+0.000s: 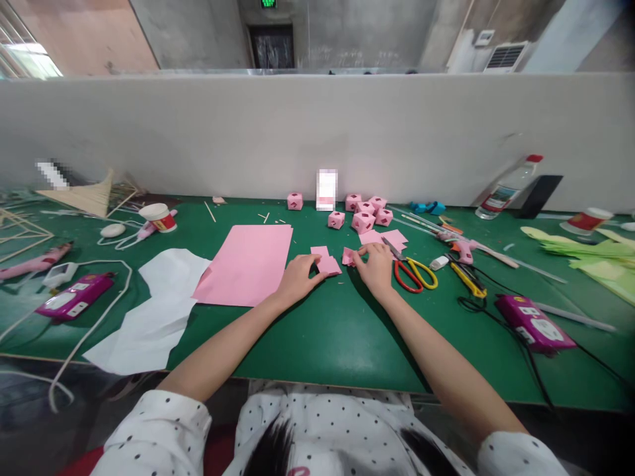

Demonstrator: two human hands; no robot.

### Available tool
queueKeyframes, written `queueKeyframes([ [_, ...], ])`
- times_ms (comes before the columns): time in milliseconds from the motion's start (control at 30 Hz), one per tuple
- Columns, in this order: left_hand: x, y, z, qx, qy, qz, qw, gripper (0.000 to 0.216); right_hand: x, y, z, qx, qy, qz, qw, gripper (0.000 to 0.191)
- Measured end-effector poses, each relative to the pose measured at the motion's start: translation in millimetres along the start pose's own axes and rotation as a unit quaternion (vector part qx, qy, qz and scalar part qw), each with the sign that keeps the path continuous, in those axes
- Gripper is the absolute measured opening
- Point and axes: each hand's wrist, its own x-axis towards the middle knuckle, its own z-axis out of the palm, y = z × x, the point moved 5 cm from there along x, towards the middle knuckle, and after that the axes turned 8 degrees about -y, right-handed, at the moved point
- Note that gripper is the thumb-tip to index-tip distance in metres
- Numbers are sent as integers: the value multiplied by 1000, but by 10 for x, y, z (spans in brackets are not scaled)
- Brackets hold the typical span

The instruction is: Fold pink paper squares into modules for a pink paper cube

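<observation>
My left hand [297, 279] is closed at the edge of a flat pink paper cutout [328, 266], thumb and fingers pinching its left side. In my right hand [376, 266], the fingertips press on a small folded pink paper piece [348, 256], apart from the cutout. More pink cutouts [395, 238] lie just beyond the right hand. Scissors [415, 274] with red and yellow handles rest beside it. Several folded pink paper cubes [364, 223] stand behind the hands, one cube [294, 201] set off to the left.
Pink sheets [248, 264] and white paper [149, 330] lie left. A phone [327, 190] leans on the white partition [223, 132]. At right are a yellow cutter [467, 279], a pink glue gun [464, 249], a bottle [508, 188] and a purple power box [536, 324] with cords.
</observation>
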Motion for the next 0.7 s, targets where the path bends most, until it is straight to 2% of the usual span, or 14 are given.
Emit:
queueKeyframes([
  [100,-5,29,-39,-10,18,2,1000,45,-9,37,-51,-26,17,38,999,17],
  [200,-16,66,-79,-17,39,10,999,47,-10,-8,-96,-16,35,32,999,18],
  [267,-29,95,-105,-18,56,23,998,48,-17,-104,-108,25,28,-5,999,17],
  [367,-54,142,-136,-16,77,52,996,49,-58,-288,-74,120,-24,-51,991,18],
  [533,-83,196,-151,5,90,76,993,47,-165,-479,51,267,-115,-22,956,25],
  [700,-86,217,-119,-7,90,80,993,43,-200,-496,54,340,-100,31,935,26],
])
